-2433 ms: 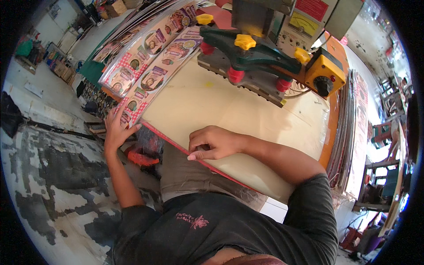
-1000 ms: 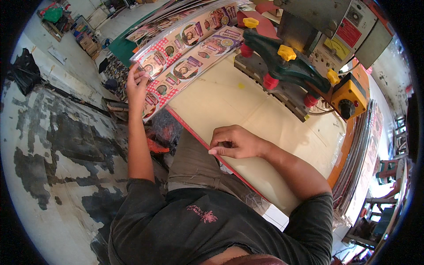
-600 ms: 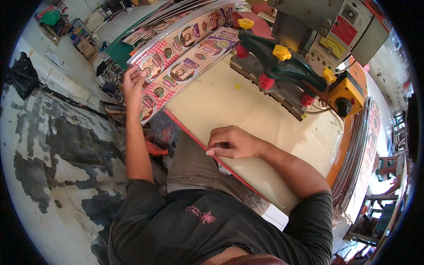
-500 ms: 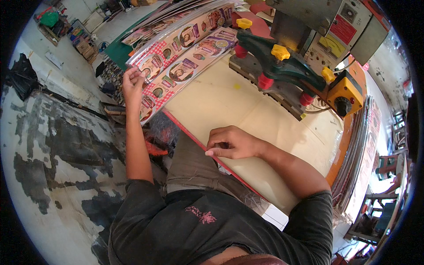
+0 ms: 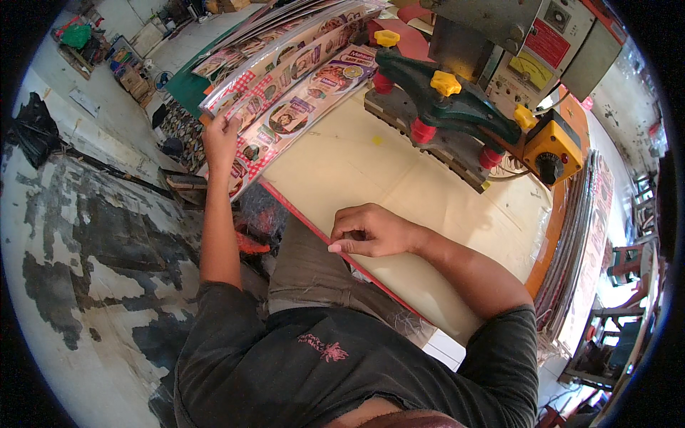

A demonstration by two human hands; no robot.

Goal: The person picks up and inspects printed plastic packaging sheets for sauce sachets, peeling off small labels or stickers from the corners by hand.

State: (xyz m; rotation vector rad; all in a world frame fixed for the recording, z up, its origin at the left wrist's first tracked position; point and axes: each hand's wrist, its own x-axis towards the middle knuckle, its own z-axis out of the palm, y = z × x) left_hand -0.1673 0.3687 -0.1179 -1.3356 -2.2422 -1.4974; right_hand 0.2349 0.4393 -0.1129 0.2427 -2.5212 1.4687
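The left hand (image 5: 220,139) reaches out on a straight arm to the left end of the worktop (image 5: 371,178), its grip closed on the near edge of a stack of printed plastic sheets (image 5: 285,114) lying there. The right hand (image 5: 371,232), forearm bent across the body, rests loosely curled on the worktop's near red edge, holding nothing, below the green press machine (image 5: 449,118).

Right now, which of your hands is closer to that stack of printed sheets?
Left. My left hand grips the edge of the stack of printed sheets; my right hand rests apart on the cream table.
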